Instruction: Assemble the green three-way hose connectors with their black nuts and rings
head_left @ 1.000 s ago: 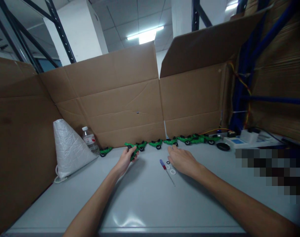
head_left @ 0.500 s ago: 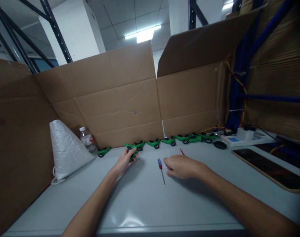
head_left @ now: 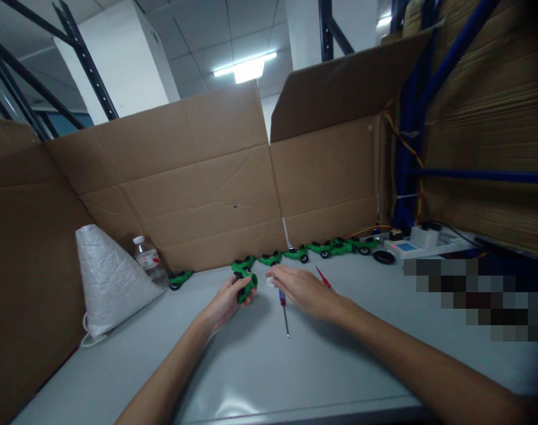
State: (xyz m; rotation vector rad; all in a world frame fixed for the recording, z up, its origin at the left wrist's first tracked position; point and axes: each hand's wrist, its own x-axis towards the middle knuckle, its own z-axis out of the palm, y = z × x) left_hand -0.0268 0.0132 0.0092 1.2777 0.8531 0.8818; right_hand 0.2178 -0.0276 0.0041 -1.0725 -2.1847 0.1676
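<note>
My left hand [head_left: 227, 302] is closed around a green toy vehicle [head_left: 247, 288] with black parts, its round open end facing right. To the right of it, my right hand [head_left: 302, 287] pinches a small whitish piece [head_left: 270, 281] whose kind I cannot make out. A small gap separates that piece from the toy. Beneath my right fingers lies a screwdriver [head_left: 284, 313] with a blue and red handle, its tip toward me and part of the handle hidden. A slim red tool [head_left: 323, 277] rests on the table just beyond my right hand.
Several green toy vehicles [head_left: 298, 255] with black wheels line the back of the grey table [head_left: 233, 366]. A silvery cone-shaped bag [head_left: 111, 283] and a water bottle [head_left: 150, 260] stand at left. At right are a black ring [head_left: 384, 258] and a power strip [head_left: 421, 245]. Cardboard walls [head_left: 198, 200] enclose the table.
My right hand has moved left toward the toy and now shows a whitish piece at its fingertips. My left hand has turned the toy so its round end shows. The view has shifted slightly.
</note>
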